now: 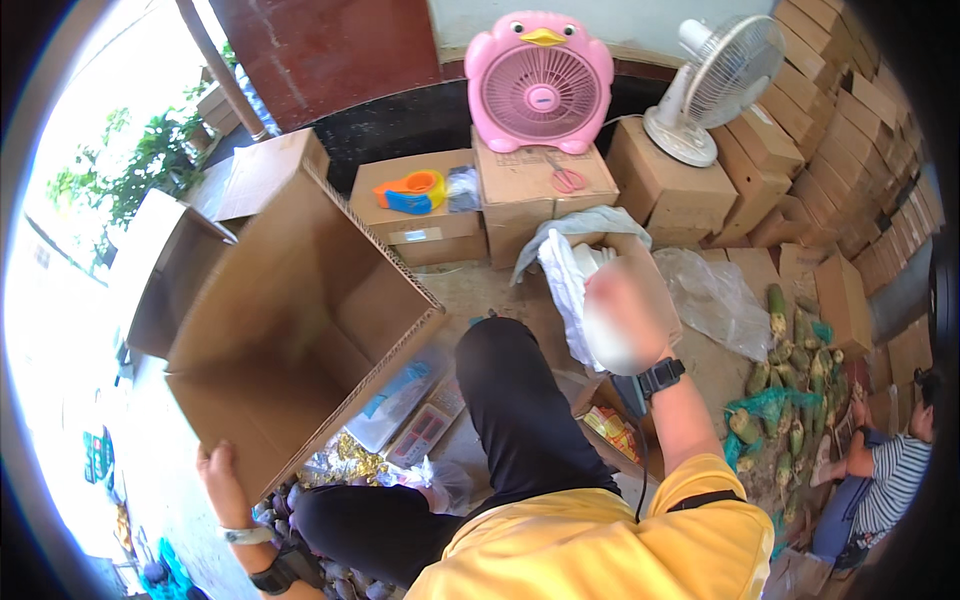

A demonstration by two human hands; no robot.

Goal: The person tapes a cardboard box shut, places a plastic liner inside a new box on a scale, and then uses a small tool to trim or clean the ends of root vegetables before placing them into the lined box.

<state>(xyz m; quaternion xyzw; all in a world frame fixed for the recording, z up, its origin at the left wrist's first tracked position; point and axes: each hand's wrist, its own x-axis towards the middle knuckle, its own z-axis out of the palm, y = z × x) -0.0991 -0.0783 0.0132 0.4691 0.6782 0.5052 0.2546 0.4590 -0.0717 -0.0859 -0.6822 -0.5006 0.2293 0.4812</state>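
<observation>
My left hand (223,480) grips the lower edge of a large open cardboard box (262,420), tilted so that its inside faces me. My right hand (628,311) is over a smaller open carton (664,292) lined with white plastic bags (564,289). Some white material (591,257) shows inside that carton, beside my fingers. A blur covers most of this hand, so its grip is hidden. Below the tilted box sits a digital weighing scale (424,427) with a pale tray.
Cartons against the wall hold an orange and blue tape dispenser (412,193), red-handled scissors (568,178), a pink fan (541,97) and a white fan (686,112). Green radishes (795,367) lie at right near a seated person (881,480). Stacked cartons (855,150) stand behind.
</observation>
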